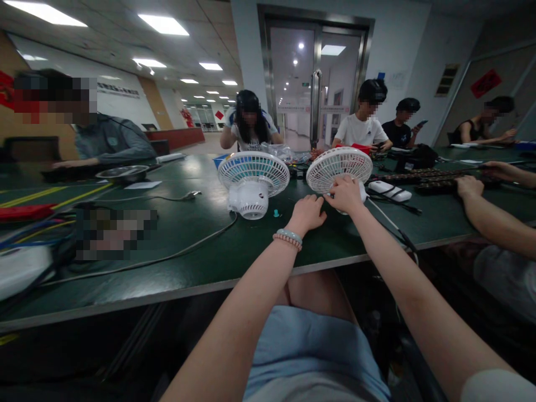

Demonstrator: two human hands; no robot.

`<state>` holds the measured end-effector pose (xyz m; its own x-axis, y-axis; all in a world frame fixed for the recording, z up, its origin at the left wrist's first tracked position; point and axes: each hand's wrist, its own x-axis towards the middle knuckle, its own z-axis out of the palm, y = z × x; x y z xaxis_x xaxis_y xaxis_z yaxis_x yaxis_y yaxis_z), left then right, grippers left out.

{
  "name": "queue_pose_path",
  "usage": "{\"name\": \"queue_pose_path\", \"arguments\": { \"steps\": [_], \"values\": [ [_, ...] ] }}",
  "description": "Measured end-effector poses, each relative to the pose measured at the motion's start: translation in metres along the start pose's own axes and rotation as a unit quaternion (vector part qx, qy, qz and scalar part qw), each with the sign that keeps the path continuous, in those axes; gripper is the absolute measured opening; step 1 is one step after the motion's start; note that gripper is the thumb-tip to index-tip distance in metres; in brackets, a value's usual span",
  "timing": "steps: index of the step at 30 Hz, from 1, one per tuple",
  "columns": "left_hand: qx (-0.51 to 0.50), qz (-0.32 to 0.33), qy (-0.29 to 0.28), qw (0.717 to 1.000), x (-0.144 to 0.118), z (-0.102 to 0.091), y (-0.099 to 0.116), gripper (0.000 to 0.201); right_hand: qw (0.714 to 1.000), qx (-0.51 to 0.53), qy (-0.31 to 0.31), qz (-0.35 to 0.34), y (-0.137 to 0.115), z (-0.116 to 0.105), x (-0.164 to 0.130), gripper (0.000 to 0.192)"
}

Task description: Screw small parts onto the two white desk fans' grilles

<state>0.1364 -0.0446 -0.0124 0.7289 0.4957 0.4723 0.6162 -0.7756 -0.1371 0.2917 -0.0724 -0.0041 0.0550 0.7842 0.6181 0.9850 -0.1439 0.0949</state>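
The right hand [345,194] was on the lower rim of the right fan [338,169], a small white desk fan w/ a round grille, lying on the dark green tabletop [209,245] w/ its grille tilted up toward the camera. Fingers were curled against the grille edge and the body behind it, closed on it as far as could be seen. The left hand [307,214] sat just beside, to the left and slightly nearer, fingers loosely bent and tips reaching toward the same fan's rim; couldn't tell if they actually touched it. A bead bracelet [287,238] ringed the left wrist.

A second white fan [252,183], same type, stood left of the first, near but apart, grille also angled up, round base facing the camera. A small teal bit [276,213] lay on the tabletop btwn the two fans, close to the left hand. A dark cord [176,254] ran from the second fan across the tabletop to the left. A thin cord [387,220] ran from the held fan toward the tabletop's near edge at right. A white power strip [389,191] lay just right of the held fan.

At right, another person's forearm [486,215] rested on the tabletop, well apart from the fans. Several people sat on the far side and at the left end, w/ glass doors [314,84] behind them.
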Motion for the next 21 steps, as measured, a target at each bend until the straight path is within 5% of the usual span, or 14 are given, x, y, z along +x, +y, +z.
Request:
{"name": "queue_pose_path", "arguments": {
  "steps": [9, 13, 17, 21],
  "values": [
    [-0.004, 0.010, 0.081, 0.997, 0.011, 0.008, 0.008, 0.042, 0.997, 0.063, 0.042, 0.010, 0.008, 0.006, 0.005, 0.038],
    [-0.012, 0.043, 0.098, 0.994, 0.017, 0.011, 0.013, 0.046, 0.985, 0.128, 0.110, 0.019, 0.023, 0.005, 0.002, 0.037],
    [-0.006, 0.066, 0.096, 0.993, 0.022, 0.014, 0.013, 0.045, 0.961, 0.132, 0.170, 0.177, 0.048, 0.011, -0.004, 0.038],
    [-0.001, 0.095, 0.092, 0.991, 0.025, 0.019, 0.012, 0.047, 0.921, 0.143, 0.074, 0.356, 0.071, 0.027, -0.007, 0.042]
  ]
}}
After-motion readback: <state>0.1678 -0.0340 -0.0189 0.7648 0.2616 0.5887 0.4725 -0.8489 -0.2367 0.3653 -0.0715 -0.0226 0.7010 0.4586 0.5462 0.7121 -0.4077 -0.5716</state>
